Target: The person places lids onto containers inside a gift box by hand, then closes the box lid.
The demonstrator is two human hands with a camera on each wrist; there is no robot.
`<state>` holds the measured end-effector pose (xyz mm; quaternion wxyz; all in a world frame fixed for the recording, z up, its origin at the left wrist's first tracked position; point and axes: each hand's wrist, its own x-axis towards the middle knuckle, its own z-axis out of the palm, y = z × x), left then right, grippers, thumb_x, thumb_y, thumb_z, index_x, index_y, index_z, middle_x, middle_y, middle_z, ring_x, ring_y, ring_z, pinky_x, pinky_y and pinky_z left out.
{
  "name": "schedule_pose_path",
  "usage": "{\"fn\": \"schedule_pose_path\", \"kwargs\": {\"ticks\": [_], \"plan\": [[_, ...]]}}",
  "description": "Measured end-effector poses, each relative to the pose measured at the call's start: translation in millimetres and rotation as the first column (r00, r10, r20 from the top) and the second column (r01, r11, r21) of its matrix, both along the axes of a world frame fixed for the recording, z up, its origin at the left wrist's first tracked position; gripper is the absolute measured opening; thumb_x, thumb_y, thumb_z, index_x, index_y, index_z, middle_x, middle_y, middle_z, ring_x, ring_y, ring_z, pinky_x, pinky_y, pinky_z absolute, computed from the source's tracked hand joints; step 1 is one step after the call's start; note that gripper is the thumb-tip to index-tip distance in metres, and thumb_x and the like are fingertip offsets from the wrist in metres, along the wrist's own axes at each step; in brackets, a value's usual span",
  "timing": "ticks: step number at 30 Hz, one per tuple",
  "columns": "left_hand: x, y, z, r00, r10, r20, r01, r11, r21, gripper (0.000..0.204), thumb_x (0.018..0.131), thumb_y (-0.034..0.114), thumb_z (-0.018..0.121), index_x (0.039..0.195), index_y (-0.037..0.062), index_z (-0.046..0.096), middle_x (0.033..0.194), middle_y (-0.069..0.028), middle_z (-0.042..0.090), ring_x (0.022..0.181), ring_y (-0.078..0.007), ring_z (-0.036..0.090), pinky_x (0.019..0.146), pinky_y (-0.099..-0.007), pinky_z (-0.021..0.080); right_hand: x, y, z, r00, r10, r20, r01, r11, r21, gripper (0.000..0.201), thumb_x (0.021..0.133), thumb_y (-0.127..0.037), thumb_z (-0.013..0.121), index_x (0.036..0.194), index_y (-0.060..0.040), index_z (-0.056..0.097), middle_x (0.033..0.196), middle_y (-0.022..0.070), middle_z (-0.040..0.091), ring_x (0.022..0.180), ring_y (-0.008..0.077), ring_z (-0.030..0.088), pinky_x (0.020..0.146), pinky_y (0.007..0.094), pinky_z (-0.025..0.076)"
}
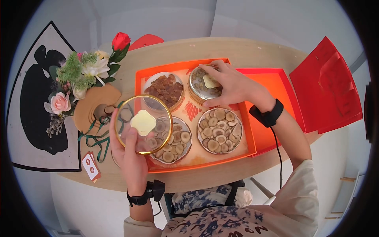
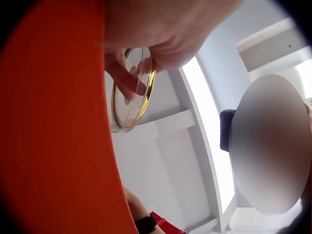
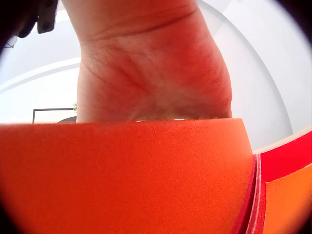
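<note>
My left hand (image 1: 134,164) holds a clear round lid (image 1: 160,106) with a gold rim, raised and tilted over the box's left front. A cream label (image 1: 143,122) sits on the lid; in the left wrist view the lid (image 2: 146,105) shows edge-on by the fingers. My right hand (image 1: 241,85) grips a round clear-topped container (image 1: 199,89) at the back right of the orange box (image 1: 250,138), thumb and fingers around its rim. Beside it stands a container of reddish-brown dried pieces (image 1: 164,89). Two containers of pale dried slices, right (image 1: 220,130) and left (image 1: 177,146), stand in front.
A red-rimmed orange tray (image 1: 272,94) adjoins the box's right side, with a red panel (image 1: 327,87) standing beyond. At left are flowers (image 1: 92,69), a tan fan-shaped piece (image 1: 89,108), green ribbon (image 1: 103,148) and small cards (image 1: 90,165). A black cable (image 1: 279,158) hangs from the right wrist.
</note>
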<state>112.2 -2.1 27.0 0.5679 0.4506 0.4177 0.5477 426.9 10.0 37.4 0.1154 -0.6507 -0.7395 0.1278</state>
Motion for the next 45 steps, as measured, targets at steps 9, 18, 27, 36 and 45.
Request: {"fn": "schedule_pose_path", "kwargs": {"ticks": [9,18,27,36,45], "plan": [[5.2,-6.2,5.3,0.996,-0.089,-0.025,0.089,0.996,0.005,0.057,0.095,0.004,0.051,0.150,0.0049,0.036,0.119,-0.0167,0.064,0.091,-0.0186,0.067,0.070,-0.0306,0.058,-4.8,0.3,-2.1,0.997,-0.024,0.078,0.026,0.999,-0.025,0.108,0.067,-0.052,0.079,0.156,-0.0122,0.030,0.142,0.0229,0.039,0.129,0.0417,0.042,0.109,0.0461,0.040],[14.9,-4.3,7.1,0.997,0.007,0.081,-0.007,1.000,0.001,0.061,0.096,0.004,0.052,0.152,0.0075,0.030,0.104,-0.0130,0.070,0.070,-0.0165,0.067,0.054,-0.0219,0.048,-8.9,0.5,2.1,0.995,-0.049,0.088,0.054,0.997,-0.060,0.110,0.065,-0.054,0.079,0.155,-0.0136,0.032,0.139,0.0225,0.040,0.129,0.0415,0.042,0.108,0.0466,0.041],[14.0,-4.8,9.2,0.995,-0.005,0.100,0.006,1.000,-0.004,0.061,0.095,0.002,0.052,0.152,0.0065,0.030,0.102,-0.0122,0.069,0.066,-0.0140,0.064,0.059,-0.0230,0.050,0.9,7.3,-2.1,0.999,-0.036,-0.018,0.034,0.992,-0.121,0.112,0.069,-0.067,0.076,0.157,-0.0158,0.030,0.145,0.0225,0.036,0.132,0.0416,0.040,0.110,0.0466,0.038],[13.5,-4.6,8.1,0.994,-0.009,0.106,0.009,1.000,0.000,0.061,0.094,0.002,0.053,0.151,0.0061,0.032,0.101,-0.0116,0.069,0.065,-0.0129,0.062,0.061,-0.0244,0.052,-10.5,7.2,-2.8,0.996,-0.091,0.020,0.093,0.989,-0.112,0.102,0.071,-0.065,0.070,0.156,-0.0233,0.032,0.144,0.0277,0.035,0.129,0.0444,0.040,0.107,0.0490,0.040],[12.2,-3.9,5.7,0.998,-0.014,0.063,0.014,1.000,-0.002,0.061,0.094,0.004,0.055,0.151,0.0074,0.033,0.101,-0.0098,0.068,0.071,-0.0145,0.066,0.060,-0.0223,0.051,-15.7,4.6,-3.5,0.990,-0.079,0.117,0.090,0.992,-0.089,0.100,0.074,-0.067,0.066,0.157,-0.0234,0.031,0.143,0.0291,0.036,0.127,0.0459,0.042,0.105,0.0498,0.043]]}}
